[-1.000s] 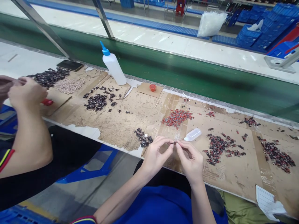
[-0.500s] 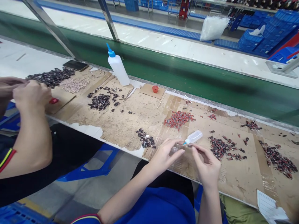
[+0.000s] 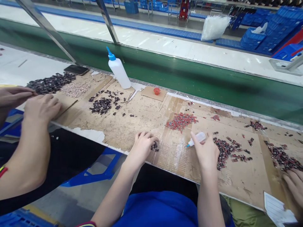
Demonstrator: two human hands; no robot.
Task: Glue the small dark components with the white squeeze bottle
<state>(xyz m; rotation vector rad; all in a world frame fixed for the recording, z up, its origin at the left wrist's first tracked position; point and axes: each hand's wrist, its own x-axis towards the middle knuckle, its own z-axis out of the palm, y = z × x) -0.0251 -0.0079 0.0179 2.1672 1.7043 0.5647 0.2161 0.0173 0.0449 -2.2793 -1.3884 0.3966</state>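
A small clear squeeze bottle (image 3: 200,137) with a blue tip lies tilted low over the cardboard. My right hand (image 3: 207,154) is closed around it, thumb on the near side and fingers at its far end. My left hand (image 3: 142,146) rests on the cardboard further left, its fingers curled down over a little pile of dark parts (image 3: 155,146). What those fingertips hold is hidden. Beyond my hands is a heap of thin red parts (image 3: 181,121). Just right of my right hand lies a heap of black and red parts (image 3: 224,149).
A big white squeeze bottle (image 3: 120,72) and a red cap (image 3: 156,91) stand towards the back. A co-worker's hands (image 3: 41,108) work at the left, near dark parts (image 3: 101,105) and a phone (image 3: 76,69). Another person's hand (image 3: 294,183) touches a heap (image 3: 282,156) at the right.
My hands have come apart: the left moved left onto the little dark pile, the right moved up to the small bottle. Another person's hand has appeared at the right edge.
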